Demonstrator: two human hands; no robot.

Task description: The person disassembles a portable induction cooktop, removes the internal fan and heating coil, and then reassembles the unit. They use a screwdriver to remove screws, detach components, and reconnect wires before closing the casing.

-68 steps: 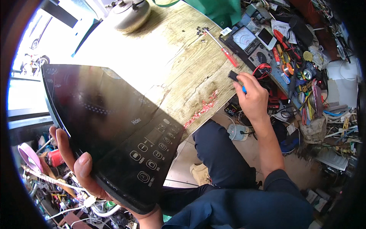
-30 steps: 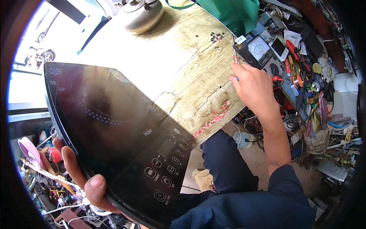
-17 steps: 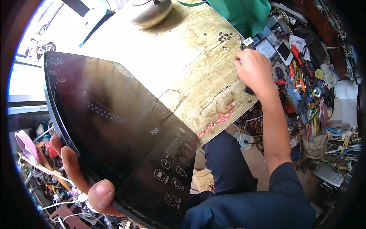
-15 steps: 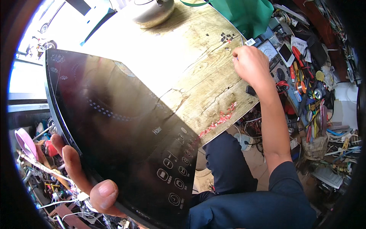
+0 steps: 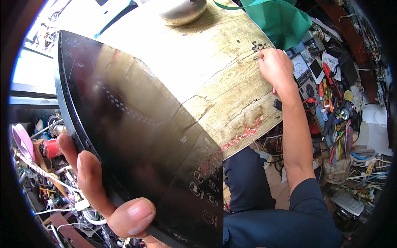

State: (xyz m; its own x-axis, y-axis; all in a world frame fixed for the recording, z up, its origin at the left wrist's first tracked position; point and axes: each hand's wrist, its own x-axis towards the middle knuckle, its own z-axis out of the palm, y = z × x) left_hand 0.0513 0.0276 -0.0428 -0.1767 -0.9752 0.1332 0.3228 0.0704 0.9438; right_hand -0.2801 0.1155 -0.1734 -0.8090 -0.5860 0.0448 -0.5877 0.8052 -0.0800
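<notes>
My left hand [image 5: 128, 217] grips the rim of a black glass-topped induction cooker [image 5: 140, 136], thumb on the near side and fingers along its outer edge. The cooker is held tilted up over the left part of the wooden table [image 5: 231, 82], its touch buttons toward me. On the table's right edge, my right hand [image 5: 277, 68] is closed, fingertips down beside a small cluster of black screws [image 5: 257, 45]. Whatever those fingertips hold is hidden. Red crumbs [image 5: 246, 134] lie along the near edge, and a small black block [image 5: 278, 105] sits at the right corner.
A round metal pot [image 5: 182, 12] stands at the back of the table, beside a green bag [image 5: 277, 20]. To the right are an analog multimeter [image 5: 300, 68], pliers and solder spool [image 5: 328, 106] among clutter. Cables and a red cylinder [image 5: 51, 149] crowd the left.
The cooker has turned in my left hand, and its reflections have shifted. My right hand has come closer to the screws. The whole view has moved slightly.
</notes>
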